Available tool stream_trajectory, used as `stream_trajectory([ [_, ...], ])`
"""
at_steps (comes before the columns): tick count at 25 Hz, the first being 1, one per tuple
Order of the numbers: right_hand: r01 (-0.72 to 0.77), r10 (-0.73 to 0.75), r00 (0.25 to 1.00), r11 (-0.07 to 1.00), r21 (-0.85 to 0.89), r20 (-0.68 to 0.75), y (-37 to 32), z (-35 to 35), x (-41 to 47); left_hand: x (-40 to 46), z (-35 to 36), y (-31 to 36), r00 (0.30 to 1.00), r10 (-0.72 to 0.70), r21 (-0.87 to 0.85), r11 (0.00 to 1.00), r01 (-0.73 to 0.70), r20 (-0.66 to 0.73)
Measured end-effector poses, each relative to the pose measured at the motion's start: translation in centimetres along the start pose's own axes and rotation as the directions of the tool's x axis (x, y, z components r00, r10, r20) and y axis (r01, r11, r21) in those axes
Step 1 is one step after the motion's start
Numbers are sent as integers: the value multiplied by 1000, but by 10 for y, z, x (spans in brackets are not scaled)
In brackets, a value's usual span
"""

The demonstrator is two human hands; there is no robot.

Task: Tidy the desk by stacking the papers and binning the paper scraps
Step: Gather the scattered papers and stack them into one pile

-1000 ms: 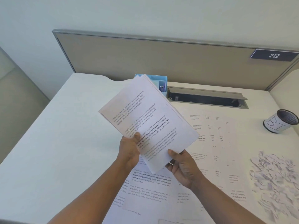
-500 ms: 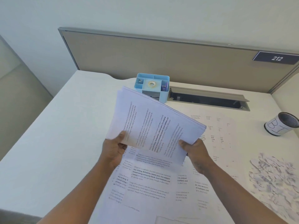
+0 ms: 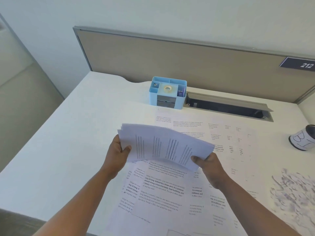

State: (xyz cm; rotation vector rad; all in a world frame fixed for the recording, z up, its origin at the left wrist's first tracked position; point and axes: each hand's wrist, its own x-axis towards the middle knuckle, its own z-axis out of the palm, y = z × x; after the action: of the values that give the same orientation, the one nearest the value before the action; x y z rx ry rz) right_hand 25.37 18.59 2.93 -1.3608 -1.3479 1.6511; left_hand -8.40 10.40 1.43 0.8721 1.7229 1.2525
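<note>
In the head view, a bundle of papers [image 3: 163,147] is held above the desk [image 3: 71,133], in front of the blue organiser [image 3: 167,92]. It is gripped at its two short ends: the left hand [image 3: 119,150] is curled round the end on the organiser's left, thumb on top, and the right hand [image 3: 207,163] pinches the opposite corner, thumb on top and fingers beneath. The bundle is carried nearly flat and bows upward in the middle, probably because it is supported only at its ends. Its left edges are fanned and uneven, so the grip at both ends is judged to serve for squaring the sheets.

More loose sheets [image 3: 160,189] lie spread on the desk in front of the organiser, directly beneath the bundle, overlapping one another; these seem not yet gathered. Further printed sheets extend to the organiser's right. The paper scraps [image 3: 293,193] lie in a heap far to the right of the organiser and nearer the person, apart from the hands. A small bin [image 3: 303,139] marked with hand-drawn letters stands at the right edge, behind the scraps, presumably placed there to receive them.
</note>
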Motion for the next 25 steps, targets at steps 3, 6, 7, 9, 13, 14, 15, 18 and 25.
stream_trajectory([
  [3, -47, 47, 999, 999, -14, -7, 6, 3, 2, -4, 8, 4, 1000, 10, -85, 996, -8, 27],
  [6, -60, 60, 998, 998, -9, -26, 7, 9, 4, -7, 18, 5, 999, 6, -172, 985, -1, 33],
  [7, -57, 57, 998, 998, -5, -30, 6, 10, 4, -7, 20, 3, 1000, 3, -190, 982, -1, 11],
  [9, -44, 44, 999, 999, 0, -30, 5, 10, 3, -6, 20, 2, 999, -15, -224, 975, 6, -36],
  [13, -35, 36, 999, 998, 48, -34, 8, 12, 2, -4, 23, 8, 999, -32, -310, 950, 31, 3],
  [14, -29, 31, 999, 997, 66, -35, 8, 14, 2, -4, 24, 9, 1000, -31, -313, 949, 31, 7],
  [15, -18, 21, 999, 996, 83, -38, 7, 15, 2, -4, 25, 9, 1000, -23, -314, 949, 21, -4],
  [18, 44, -40, 999, 992, 120, -29, 3, 14, 5, 0, 25, 11, 998, 38, -306, 951, -49, -43],
  [25, -33, 36, 997, 999, 42, -72, 14, 14, 8, 4, 30, -2, 999, -46, -317, 948, 36, -25],
])
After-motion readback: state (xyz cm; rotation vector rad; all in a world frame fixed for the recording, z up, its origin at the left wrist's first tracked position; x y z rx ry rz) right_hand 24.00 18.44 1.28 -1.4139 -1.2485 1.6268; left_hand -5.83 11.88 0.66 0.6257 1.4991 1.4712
